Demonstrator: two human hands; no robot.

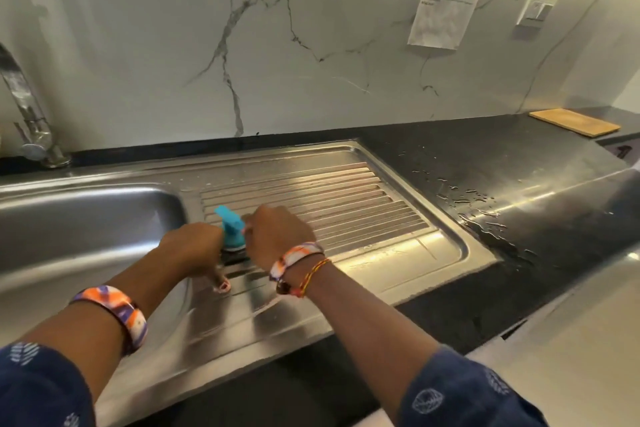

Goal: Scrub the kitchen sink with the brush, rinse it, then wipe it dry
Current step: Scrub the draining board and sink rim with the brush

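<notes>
Brush: the turquoise brush (230, 229) stands bristles-down on the ribbed drainboard (322, 204), just right of the basin (86, 229), a placing that suits scrubbing the grooves.
Right hand: the right hand (277, 236) curls against the brush's right side; its grip appears clenched on the handle, likely to press the bristles down.
Left hand: the left hand (192, 246) closes against the brush's left side, one finger pointing down to the steel, probably steadying the stroke; the grip looks closed on the brush.
Stage: judged from this, scrubbing is under way; rinsing and drying are not yet done.
Tap: the tap (31, 107) stands far left behind the basin.
Tabletop: the black tabletop (502, 163) carries water droplets (478, 204), and a wooden board (575, 121) lies far right.
</notes>
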